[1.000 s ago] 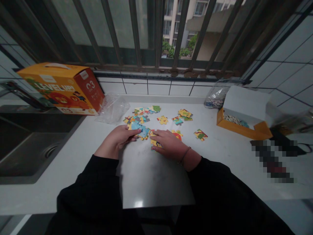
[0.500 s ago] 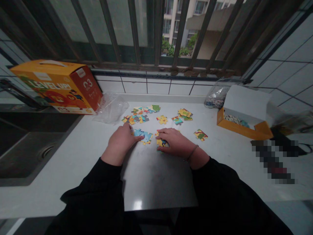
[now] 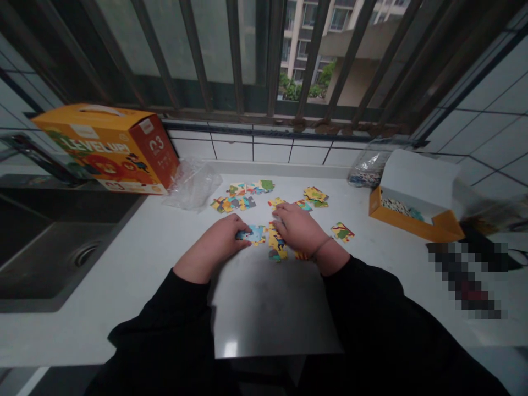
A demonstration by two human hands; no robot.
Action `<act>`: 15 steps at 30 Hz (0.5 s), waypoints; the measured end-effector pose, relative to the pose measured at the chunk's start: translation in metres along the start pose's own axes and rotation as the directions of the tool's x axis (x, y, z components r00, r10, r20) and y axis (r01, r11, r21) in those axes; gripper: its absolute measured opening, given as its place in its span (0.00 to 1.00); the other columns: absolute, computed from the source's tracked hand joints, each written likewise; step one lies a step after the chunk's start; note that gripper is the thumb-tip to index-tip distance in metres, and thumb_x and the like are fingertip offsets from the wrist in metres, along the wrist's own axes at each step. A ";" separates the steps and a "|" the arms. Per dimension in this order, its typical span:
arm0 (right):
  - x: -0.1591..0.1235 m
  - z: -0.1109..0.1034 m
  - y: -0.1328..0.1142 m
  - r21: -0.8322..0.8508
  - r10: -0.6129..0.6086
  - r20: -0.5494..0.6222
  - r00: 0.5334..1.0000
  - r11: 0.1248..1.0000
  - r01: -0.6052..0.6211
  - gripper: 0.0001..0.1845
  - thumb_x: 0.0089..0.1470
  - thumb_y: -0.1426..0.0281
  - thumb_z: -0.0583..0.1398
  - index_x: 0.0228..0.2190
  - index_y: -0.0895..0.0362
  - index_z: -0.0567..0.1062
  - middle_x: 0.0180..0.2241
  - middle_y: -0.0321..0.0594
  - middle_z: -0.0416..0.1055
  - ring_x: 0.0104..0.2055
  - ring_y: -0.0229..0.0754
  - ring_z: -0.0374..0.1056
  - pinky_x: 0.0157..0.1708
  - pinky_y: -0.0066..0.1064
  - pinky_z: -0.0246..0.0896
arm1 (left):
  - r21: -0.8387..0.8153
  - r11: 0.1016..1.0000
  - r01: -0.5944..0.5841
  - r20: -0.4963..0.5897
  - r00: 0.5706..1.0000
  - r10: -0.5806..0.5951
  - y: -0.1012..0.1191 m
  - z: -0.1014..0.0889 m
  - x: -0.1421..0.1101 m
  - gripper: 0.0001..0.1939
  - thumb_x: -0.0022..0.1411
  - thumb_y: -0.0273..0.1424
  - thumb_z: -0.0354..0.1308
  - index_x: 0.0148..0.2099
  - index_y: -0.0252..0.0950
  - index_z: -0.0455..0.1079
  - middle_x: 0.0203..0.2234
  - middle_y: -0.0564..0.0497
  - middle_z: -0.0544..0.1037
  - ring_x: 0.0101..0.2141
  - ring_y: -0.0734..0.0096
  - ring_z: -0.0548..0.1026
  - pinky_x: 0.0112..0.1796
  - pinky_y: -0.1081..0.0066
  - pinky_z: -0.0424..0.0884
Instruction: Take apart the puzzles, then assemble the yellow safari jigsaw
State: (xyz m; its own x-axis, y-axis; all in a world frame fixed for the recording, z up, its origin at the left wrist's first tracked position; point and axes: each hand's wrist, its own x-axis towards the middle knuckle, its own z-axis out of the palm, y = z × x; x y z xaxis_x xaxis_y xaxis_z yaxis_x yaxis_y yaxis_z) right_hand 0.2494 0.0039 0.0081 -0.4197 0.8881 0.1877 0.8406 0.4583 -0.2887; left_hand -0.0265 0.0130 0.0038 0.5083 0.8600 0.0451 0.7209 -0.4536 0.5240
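Observation:
My left hand [image 3: 220, 245] pinches the left edge of a light-blue puzzle piece [image 3: 256, 234] lying on the white counter. Just right of it lie joined yellow puzzle pieces [image 3: 277, 246] with a small figure printed on them. My right hand [image 3: 301, 231] partly covers these. Its thumb and fingers are apart, with the fingertips beside a loose yellow puzzle piece [image 3: 275, 202]. More of a puzzle piece [image 3: 303, 255] shows below the right palm.
Puzzle pieces lie behind my hands in a left group [image 3: 234, 204], a back row [image 3: 251, 187] and a right stack [image 3: 315, 195]. A single piece [image 3: 342, 231] lies right. An orange box [image 3: 111, 154], plastic bag [image 3: 193, 184], sink [image 3: 82, 258] and open small box [image 3: 416, 220] stand around.
My left hand has brought the blue piece rightward and down beside the yellow ones. My right hand has moved off the yellow pieces, up and away toward the loose yellow piece.

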 end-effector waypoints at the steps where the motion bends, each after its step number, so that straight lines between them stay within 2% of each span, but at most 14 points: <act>1: 0.012 0.000 0.003 -0.033 0.010 0.003 1.000 0.999 -0.010 0.21 0.73 0.68 0.59 0.60 0.64 0.81 0.67 0.62 0.74 0.69 0.62 0.70 0.71 0.55 0.63 | -0.016 1.000 -0.002 -0.001 1.000 0.002 0.000 0.000 0.000 0.14 0.57 0.35 0.75 0.47 0.43 0.88 0.42 0.44 0.82 0.44 0.51 0.79 0.51 0.58 0.73; 3: 0.041 0.000 0.008 -0.077 0.010 0.010 1.000 0.997 -0.009 0.26 0.72 0.71 0.58 0.67 0.66 0.76 0.73 0.64 0.67 0.73 0.61 0.66 0.74 0.55 0.60 | -0.046 0.999 -0.007 -0.007 1.000 0.007 0.000 0.001 0.001 0.12 0.56 0.33 0.76 0.44 0.43 0.89 0.40 0.45 0.82 0.42 0.52 0.79 0.49 0.59 0.73; 5: 0.069 0.002 0.014 -0.105 -0.012 0.046 0.999 0.994 0.017 0.34 0.70 0.76 0.55 0.73 0.69 0.66 0.78 0.62 0.58 0.78 0.58 0.59 0.78 0.50 0.52 | -0.057 0.998 -0.003 -0.014 1.000 0.002 0.002 0.001 0.000 0.12 0.55 0.32 0.76 0.44 0.42 0.89 0.40 0.45 0.82 0.41 0.53 0.79 0.49 0.59 0.74; 8: 0.096 0.006 0.021 -0.161 0.058 0.176 0.983 0.986 -0.029 0.39 0.70 0.76 0.53 0.79 0.63 0.58 0.81 0.53 0.55 0.81 0.54 0.55 0.79 0.48 0.50 | -0.026 0.999 0.020 -0.009 1.000 -0.020 0.005 0.001 -0.002 0.13 0.58 0.30 0.75 0.47 0.41 0.88 0.41 0.45 0.82 0.43 0.54 0.80 0.51 0.59 0.75; 11: 0.100 0.007 0.031 -0.235 0.201 0.223 0.954 0.961 -0.147 0.36 0.72 0.72 0.53 0.77 0.58 0.63 0.79 0.52 0.59 0.78 0.60 0.59 0.76 0.54 0.57 | 0.024 0.999 0.033 0.023 0.999 -0.033 0.010 -0.001 -0.004 0.14 0.62 0.30 0.74 0.50 0.39 0.88 0.46 0.43 0.82 0.47 0.53 0.80 0.54 0.59 0.75; 15: 0.089 0.003 0.043 -0.311 0.344 0.168 0.924 0.908 -0.282 0.28 0.70 0.73 0.53 0.67 0.63 0.74 0.70 0.66 0.71 0.70 0.69 0.69 0.68 0.68 0.63 | 0.055 0.998 0.026 0.043 0.999 -0.028 0.013 -0.002 -0.005 0.14 0.64 0.30 0.74 0.51 0.38 0.87 0.47 0.42 0.81 0.49 0.52 0.80 0.55 0.57 0.76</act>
State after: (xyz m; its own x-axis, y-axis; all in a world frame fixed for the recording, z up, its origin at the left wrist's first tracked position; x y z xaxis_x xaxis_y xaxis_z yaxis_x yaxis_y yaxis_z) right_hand 0.2471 0.1026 0.0099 -0.1557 0.9842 -0.0838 0.9878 0.1543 -0.0228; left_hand -0.0204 0.0029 0.0120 0.5077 0.8615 -0.0060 0.7584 -0.4436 0.4775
